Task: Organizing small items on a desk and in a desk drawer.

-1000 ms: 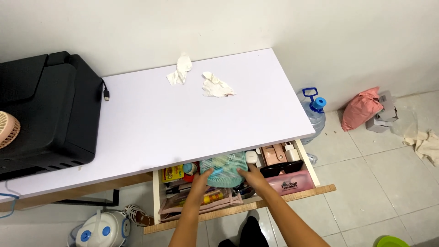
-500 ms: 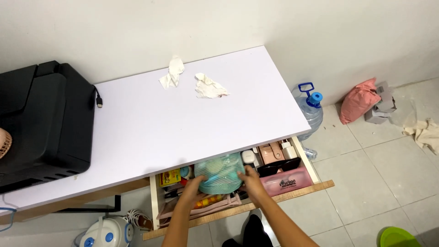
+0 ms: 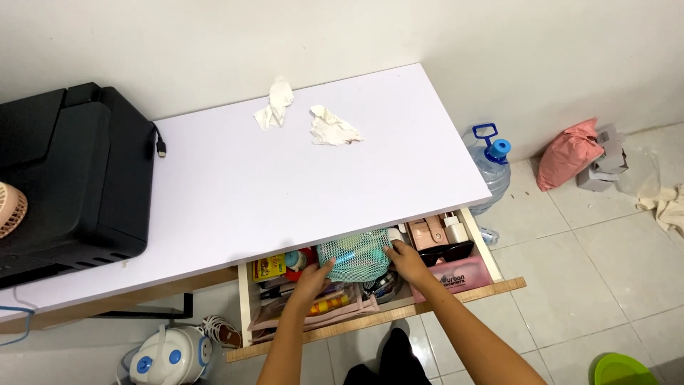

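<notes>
1. The teal mesh pouch (image 3: 353, 258) sits in the open drawer (image 3: 456, 303) just below the middle of the frame, half tucked under the front edge of the white tabletop (image 3: 285, 192).
2. It looks light and soft, a netted bag that would sag and give under pressure (nothing stiff shows through it), so I judge it best taken by both sides at once.
3. The left hand (image 3: 311, 279) touches its lower left side, fingers together and curled against the mesh; the right hand (image 3: 407, 259) presses its right edge, fingers bent around it.
4. Right of the pouch lies a long pink case (image 3: 456, 274) with dark lettering, black sunglasses (image 3: 447, 252) above it and a white plug (image 3: 454, 232) behind.
5. Left of it, a small yellow box (image 3: 268, 268) with red print; below, a flat pink pouch (image 3: 313, 310).
6. Further out: two crumpled tissues (image 3: 306, 117) at upper centre, a black printer (image 3: 71, 178) at left, a water jug (image 3: 491, 167) with a blue cap on the floor at right.
</notes>
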